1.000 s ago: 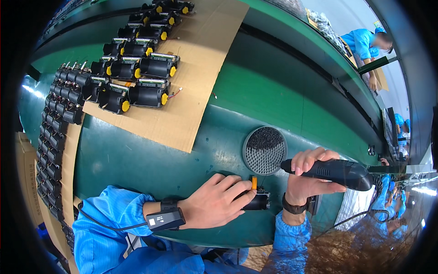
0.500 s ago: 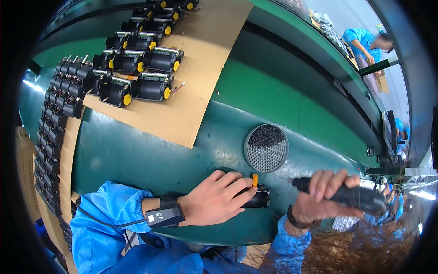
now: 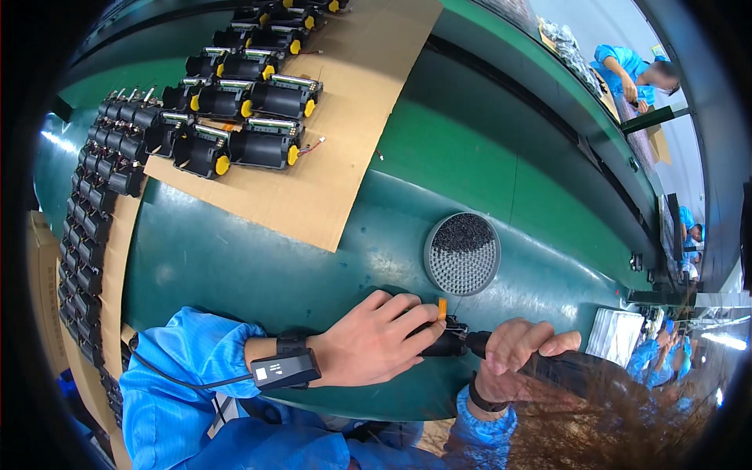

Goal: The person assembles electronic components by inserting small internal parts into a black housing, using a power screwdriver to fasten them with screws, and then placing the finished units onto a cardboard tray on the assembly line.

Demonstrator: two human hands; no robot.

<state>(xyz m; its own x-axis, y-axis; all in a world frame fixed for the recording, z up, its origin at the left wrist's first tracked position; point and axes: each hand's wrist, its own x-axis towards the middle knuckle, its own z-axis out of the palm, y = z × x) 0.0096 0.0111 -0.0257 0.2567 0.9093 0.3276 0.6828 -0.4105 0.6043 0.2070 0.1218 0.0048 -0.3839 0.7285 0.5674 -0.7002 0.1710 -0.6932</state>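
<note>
My left hand (image 3: 374, 338) is closed on a small black plastic housing (image 3: 445, 345) on the green table, its fingers covering most of it. From the housing's far side an orange flex strip (image 3: 442, 309) sticks up. Wrapped in my right hand (image 3: 518, 366) is a black power screwdriver (image 3: 583, 371), held nearly level. Its tip end reaches the right end of the housing; whether it touches a screw cannot be made out. Just beyond the hands sits a round grey dish (image 3: 464, 278) with a dimpled bottom and small black screws (image 3: 464, 233) heaped along its far side.
Cardboard (image 3: 325, 200) at the far left carries rows of black housings with yellow knobs (image 3: 266, 147). Further left stand more rows of black parts (image 3: 88, 227). A white stack (image 3: 612, 337) lies to the right. Beyond the bench, a person in blue (image 3: 619, 66) works.
My right hand has brought the screwdriver left and down, so its tip end is now at the housing. The left hand keeps its hold in nearly the same place.
</note>
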